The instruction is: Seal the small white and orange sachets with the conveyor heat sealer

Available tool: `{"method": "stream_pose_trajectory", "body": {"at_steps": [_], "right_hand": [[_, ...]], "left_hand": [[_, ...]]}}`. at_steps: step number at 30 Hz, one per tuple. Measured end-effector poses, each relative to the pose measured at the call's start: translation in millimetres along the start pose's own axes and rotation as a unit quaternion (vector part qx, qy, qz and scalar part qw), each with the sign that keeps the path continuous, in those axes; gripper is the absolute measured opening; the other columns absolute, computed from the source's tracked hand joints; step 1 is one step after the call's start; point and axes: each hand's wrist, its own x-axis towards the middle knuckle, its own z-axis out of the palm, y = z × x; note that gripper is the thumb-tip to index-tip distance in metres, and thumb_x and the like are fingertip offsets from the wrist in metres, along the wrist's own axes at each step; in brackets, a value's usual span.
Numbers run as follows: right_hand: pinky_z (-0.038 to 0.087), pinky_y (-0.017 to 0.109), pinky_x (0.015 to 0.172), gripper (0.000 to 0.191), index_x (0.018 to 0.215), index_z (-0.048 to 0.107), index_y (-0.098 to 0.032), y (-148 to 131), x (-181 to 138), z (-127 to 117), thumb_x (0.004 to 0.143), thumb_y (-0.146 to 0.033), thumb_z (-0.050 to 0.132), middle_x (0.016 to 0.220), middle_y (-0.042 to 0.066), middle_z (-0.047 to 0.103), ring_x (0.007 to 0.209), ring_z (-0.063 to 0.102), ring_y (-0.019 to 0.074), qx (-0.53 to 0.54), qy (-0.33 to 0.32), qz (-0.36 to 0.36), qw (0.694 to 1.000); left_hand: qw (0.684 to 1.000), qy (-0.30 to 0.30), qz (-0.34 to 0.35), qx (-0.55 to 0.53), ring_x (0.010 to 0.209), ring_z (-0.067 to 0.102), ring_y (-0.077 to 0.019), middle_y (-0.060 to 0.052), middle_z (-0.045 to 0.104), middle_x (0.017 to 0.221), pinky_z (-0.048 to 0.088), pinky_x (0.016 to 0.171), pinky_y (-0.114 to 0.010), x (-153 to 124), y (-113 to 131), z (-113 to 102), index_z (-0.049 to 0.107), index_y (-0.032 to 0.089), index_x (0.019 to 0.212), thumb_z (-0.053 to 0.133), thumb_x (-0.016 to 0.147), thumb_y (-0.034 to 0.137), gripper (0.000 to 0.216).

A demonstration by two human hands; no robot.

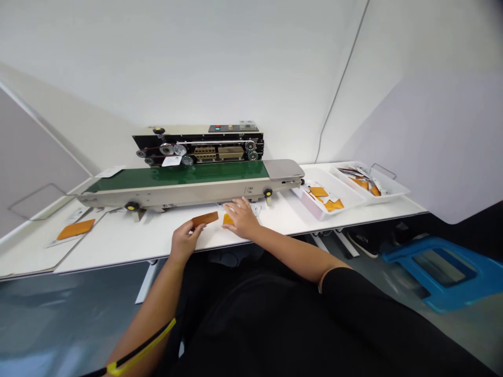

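Pinched in my left hand (pixel 185 240) is a flat orange-brown rectangular piece (pixel 206 219), raised at a tilt over the white table's front part. Just right of it, my right hand (pixel 242 219) reaches in with fingers apart, over a second orange piece (pixel 227 219) that shows between thumb and fingers. Whether the fingertips touch that piece I cannot tell. Part of a clear and white packet (pixel 256 210) sticks out behind the right hand. Farther left, another orange piece (pixel 76 229) lies on a clear packet on the table.
Behind my hands stands a band sealing machine (pixel 196 144) with a green conveyor belt (pixel 188 175). A white packet (pixel 172 161) rests against its rollers. To the right, two white trays (pixel 320 212) (pixel 398 189) hold orange packets. A blue plastic stool (pixel 463 301) stands on the floor.
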Motion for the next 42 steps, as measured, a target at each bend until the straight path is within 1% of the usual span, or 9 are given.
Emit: {"method": "stream_pose_trajectory", "body": {"at_steps": [3, 6, 10, 14, 17, 24, 30, 37, 42], "right_hand": [[0.036, 0.057, 0.123, 0.041, 0.129, 0.075, -0.022, -19.1, 8.0, 5.5, 0.093, -0.041, 0.078, 0.139, 0.011, 0.069, 0.137, 0.052, 0.0328, 0.102, -0.003, 0.032, 0.994], [0.051, 0.045, 0.112, 0.017, 0.106, 0.08, -0.023, -40.2, 16.3, 12.8, 0.098, -0.036, 0.071, 0.119, 0.007, 0.077, 0.119, 0.065, 0.0245, 0.262, 0.013, 0.058, 0.963], [0.063, 0.037, 0.089, 0.028, 0.109, 0.075, -0.021, -43.4, 33.7, 0.8, 0.096, -0.045, 0.07, 0.107, 0.007, 0.078, 0.1, 0.075, 0.0226, 0.454, 0.042, 0.155, 0.877], [0.066, 0.032, 0.071, 0.041, 0.132, 0.061, -0.025, -4.7, 66.3, -49.7, 0.098, -0.046, 0.065, 0.125, 0.007, 0.074, 0.088, 0.077, 0.0185, 0.527, 0.102, 0.224, 0.813], [0.065, 0.027, 0.062, 0.041, 0.137, 0.054, -0.027, 38.4, 89.5, -95.7, 0.099, -0.036, 0.064, 0.127, 0.006, 0.072, 0.077, 0.076, 0.0136, 0.507, 0.11, 0.262, 0.814], [0.054, 0.016, 0.054, 0.02, 0.112, 0.062, -0.014, 134.6, 106.2, -156.7, 0.093, -0.012, 0.065, 0.072, -0.003, 0.069, 0.051, 0.062, 0.0071, 0.374, 0.178, 0.361, 0.836], [0.031, 0.013, 0.04, 0.02, 0.117, 0.066, -0.01, 182.9, 113.8, -162.7, 0.098, -0.011, 0.061, 0.056, -0.006, 0.057, 0.039, 0.041, 0.0046, 0.369, 0.118, 0.42, 0.82], [0.031, 0.013, 0.041, 0.041, 0.128, 0.053, -0.02, 202.5, 127.8, -155.1, 0.093, -0.012, 0.072, 0.06, -0.007, 0.055, 0.042, 0.042, 0.0059, 0.377, 0.106, 0.449, 0.803], [0.032, 0.011, 0.044, 0.046, 0.121, 0.046, -0.025, 210.9, 140.1, -153.9, 0.089, -0.018, 0.079, 0.066, -0.008, 0.059, 0.044, 0.042, 0.0049, 0.367, 0.101, 0.467, 0.798]], "left_hand": [[0.999, -0.025, -0.013, -0.035, 0.084, 0.073, -0.0245, -0.006, 0.08, 0.095, 0.057, 0.08, -0.036, -1.0, -0.7, -0.3, 0.078, 0.024, 0.096, 0.062, 0.093, 0.053, 0.033], [0.996, -0.074, 0.022, -0.033, 0.08, 0.072, -0.0238, -0.005, 0.08, 0.09, 0.056, 0.077, -0.035, 0.5, 1.8, -0.6, 0.078, 0.024, 0.093, 0.064, 0.09, 0.055, 0.034], [0.992, -0.107, 0.041, -0.045, 0.081, 0.073, -0.0233, -0.006, 0.081, 0.096, 0.058, 0.076, -0.034, 3.0, 6.2, -2.6, 0.077, 0.024, 0.099, 0.064, 0.091, 0.054, 0.034], [0.989, -0.118, 0.048, -0.073, 0.094, 0.074, -0.0238, -0.008, 0.081, 0.108, 0.059, 0.078, -0.034, 3.2, 9.0, -3.9, 0.076, 0.024, 0.104, 0.06, 0.096, 0.054, 0.035], [0.99, -0.109, 0.045, -0.074, 0.091, 0.073, -0.0232, -0.007, 0.081, 0.106, 0.059, 0.079, -0.035, 2.9, 8.7, -3.5, 0.075, 0.024, 0.102, 0.06, 0.096, 0.056, 0.037], [0.991, -0.094, 0.062, -0.068, 0.084, 0.071, -0.0226, -0.007, 0.08, 0.1, 0.056, 0.075, -0.033, 2.9, 1.4, 1.1, 0.075, 0.024, 0.099, 0.06, 0.096, 0.057, 0.037], [0.992, -0.098, 0.066, -0.052, 0.083, 0.071, -0.0219, -0.007, 0.08, 0.1, 0.055, 0.074, -0.032, 2.9, -4.7, 4.1, 0.075, 0.023, 0.101, 0.059, 0.096, 0.056, 0.037], [0.991, -0.098, 0.07, -0.052, 0.079, 0.068, -0.0199, -0.006, 0.079, 0.097, 0.055, 0.074, -0.031, 2.4, -3.1, 2.9, 0.076, 0.023, 0.101, 0.059, 0.097, 0.054, 0.036], [0.99, -0.108, 0.074, -0.048, 0.077, 0.067, -0.0194, -0.004, 0.077, 0.091, 0.052, 0.072, -0.03, 2.7, -0.9, 0.3, 0.074, 0.023, 0.092, 0.058, 0.097, 0.051, 0.033]]}}
